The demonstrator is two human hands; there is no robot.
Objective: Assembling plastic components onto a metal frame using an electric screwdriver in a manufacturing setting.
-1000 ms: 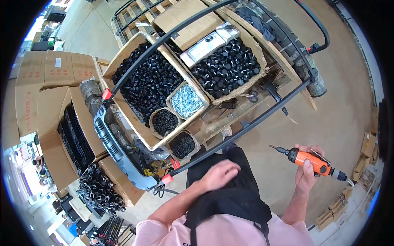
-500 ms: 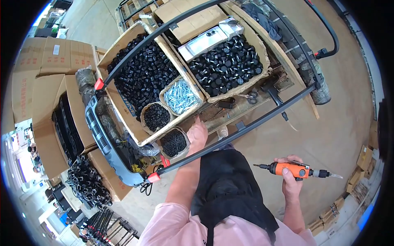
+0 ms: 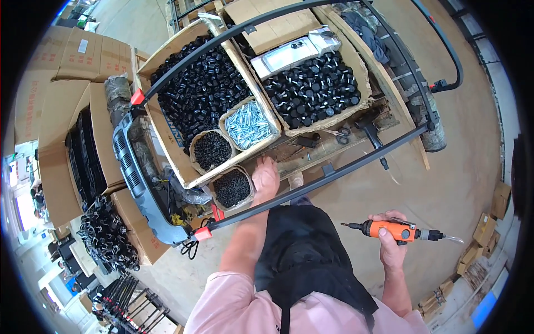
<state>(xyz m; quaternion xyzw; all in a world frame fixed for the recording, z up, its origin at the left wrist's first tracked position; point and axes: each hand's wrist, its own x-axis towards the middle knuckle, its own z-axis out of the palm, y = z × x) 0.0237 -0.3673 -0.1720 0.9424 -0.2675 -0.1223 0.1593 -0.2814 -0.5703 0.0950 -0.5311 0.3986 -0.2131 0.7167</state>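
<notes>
Left hand (image 3: 266, 177) stretched forward under the black frame bar (image 3: 311, 186), palm down, fingers loosely spread and gripping nothing, resting at the edge of the cardboard boxes just beside the small round tub of black screws (image 3: 232, 188)

Right hand (image 3: 391, 244) held out to the side, well apart from the boxes, fingers wrapped tight around the orange power screwdriver (image 3: 396, 229); tool lying level, bit pointing toward the dark apron (image 3: 303, 250), hose trailing off its rear end

Second round tub of black screws (image 3: 211, 149) and tub of silver screws (image 3: 248, 123) standing side by side inside the left cardboard box (image 3: 183, 179), amid a heap of black caps (image 3: 197, 92)

Right cardboard box (image 3: 361, 72) filled with larger black caps (image 3: 311, 92), a silver flat tray (image 3: 286, 54) lying along its far edge

Scissors (image 3: 337, 133) on the wooden board between the boxes and the frame bar

Red clamps (image 3: 203, 232) at the near corner of the frame

Grey plastic grille (image 3: 129, 167) leaning against the left box

Flattened cartons (image 3: 61, 61) stacked on the floor to the left
</notes>
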